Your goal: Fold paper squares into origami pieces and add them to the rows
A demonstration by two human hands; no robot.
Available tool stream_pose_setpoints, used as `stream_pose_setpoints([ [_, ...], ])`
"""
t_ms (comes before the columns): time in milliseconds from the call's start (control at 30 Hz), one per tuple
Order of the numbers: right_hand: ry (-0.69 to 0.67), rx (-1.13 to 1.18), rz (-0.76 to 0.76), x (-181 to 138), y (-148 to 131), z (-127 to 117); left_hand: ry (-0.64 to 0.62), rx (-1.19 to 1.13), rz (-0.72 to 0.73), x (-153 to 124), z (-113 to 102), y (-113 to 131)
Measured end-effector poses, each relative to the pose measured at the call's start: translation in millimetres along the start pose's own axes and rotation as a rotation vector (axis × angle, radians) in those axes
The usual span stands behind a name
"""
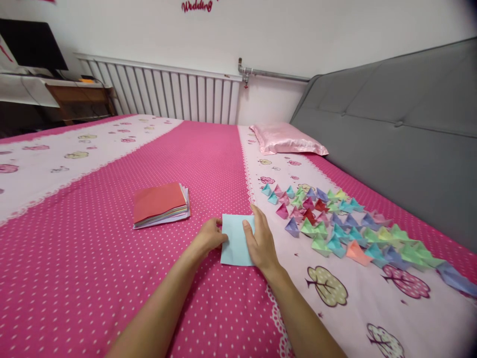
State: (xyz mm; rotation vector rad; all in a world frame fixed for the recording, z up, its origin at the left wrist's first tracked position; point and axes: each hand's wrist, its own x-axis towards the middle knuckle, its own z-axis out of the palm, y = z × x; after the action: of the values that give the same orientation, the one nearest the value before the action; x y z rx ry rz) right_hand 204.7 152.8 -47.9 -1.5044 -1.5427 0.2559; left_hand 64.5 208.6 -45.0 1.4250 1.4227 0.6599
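Note:
A light blue square of paper (237, 241) is held between my hands, just above or on the pink bedspread. My left hand (211, 236) pinches its left edge, thumb in front and fingers curled behind. On the right side, my right hand (262, 242) grips the sheet with its thumb lying over the front face and its fingers along the far edge. To the left lies a stack of coloured paper (160, 203) with a red sheet on top. Rows of small folded paper boats (335, 232) in several colours stand to the right of my right hand.
The bedspread (208, 149) has pink dotted and pale printed bands. A pink satin pillow (285, 138) rests by the grey padded headboard (395, 134). Behind the bed are a white radiator (167, 94) and, far left, a desk with a monitor (33, 44).

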Motion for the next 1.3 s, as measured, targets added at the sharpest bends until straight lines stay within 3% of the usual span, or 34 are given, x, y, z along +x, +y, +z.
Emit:
stream_pose_setpoints([
  [100, -0.146, -0.057, -0.030, -2.5, 1.0, 2.1, 0.170, 0.261, 0.109, -6.4, -2.4, 8.9],
  [200, -0.249, -0.101, -0.051, -4.6, 4.4, 4.6, 0.350, 0.608, 0.397, -11.1, 3.7, 13.6],
  [300, -0.346, -0.135, -0.026, -5.6, 10.2, 7.0, 0.204, 0.774, 0.687, -9.5, 17.5, 5.4],
  [367, -0.409, -0.168, 0.016, -5.9, 14.2, 8.4, 0.044, 0.838, 0.759, -6.9, 26.5, -4.8],
  [467, -0.474, -0.246, 0.039, -6.2, 18.5, 10.0, -0.089, 0.928, 0.721, -5.2, 34.7, -17.2],
  [633, -0.479, -0.369, 0.064, -7.4, 21.7, 12.1, -0.114, 1.034, 0.638, -9.1, 36.2, -18.5],
  [967, -0.441, -0.506, 0.197, -8.2, 23.6, 15.3, -0.028, 1.085, 0.541, -11.2, 34.8, -15.8],
  [1300, -0.308, -0.429, 0.233, -9.6, 27.7, 14.4, 0.158, 1.068, 0.410, -5.5, 23.5, -17.6],
])
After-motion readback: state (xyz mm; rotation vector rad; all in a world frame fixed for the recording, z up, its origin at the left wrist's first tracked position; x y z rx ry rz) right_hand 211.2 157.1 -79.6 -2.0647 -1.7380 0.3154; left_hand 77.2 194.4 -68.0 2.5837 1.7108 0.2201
